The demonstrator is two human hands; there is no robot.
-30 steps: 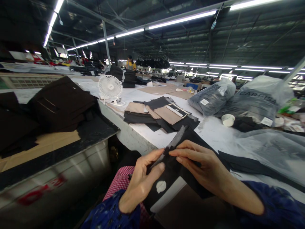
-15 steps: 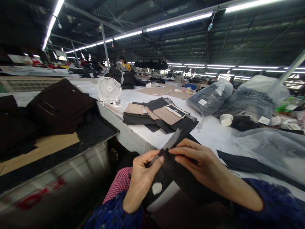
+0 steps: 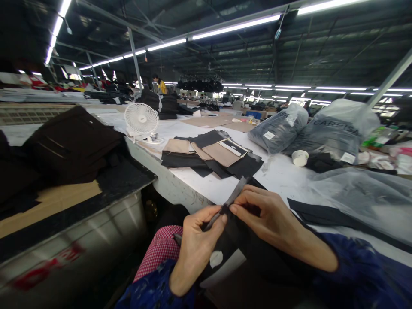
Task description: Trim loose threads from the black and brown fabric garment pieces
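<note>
Across the middle of a large workroom: one long white-topped table [image 3: 277,180], its near edge running diagonally toward the worker. At left, one pale bin [image 3: 109,236] with red marking, its top bearing black material and tan card. On this, one heap of dark brown cloth pieces [image 3: 71,150]. At right on the table, two filled plastic bags, the larger [image 3: 334,135] lettered, the smaller [image 3: 277,131] beside it. In front of the worker, short of the table's edge, one piece of black cloth [image 3: 260,253], held up in both hands, with a grey strip [image 3: 237,191] along its upper edge. Beyond it on the table, one loose spread of black and beige pieces [image 3: 222,154], overlapping. Left hand [image 3: 198,244]: thumb and forefinger pinching the cloth's edge at the strip. Right hand [image 3: 273,219]: thumb and fingertips pinching the same edge, just beside the left. One white desk fan [image 3: 141,118], upright near the table's edge. One white cup [image 3: 300,158], near the bags. One whitish oval patch [image 3: 216,259], on the dark material below the left thumb.
</note>
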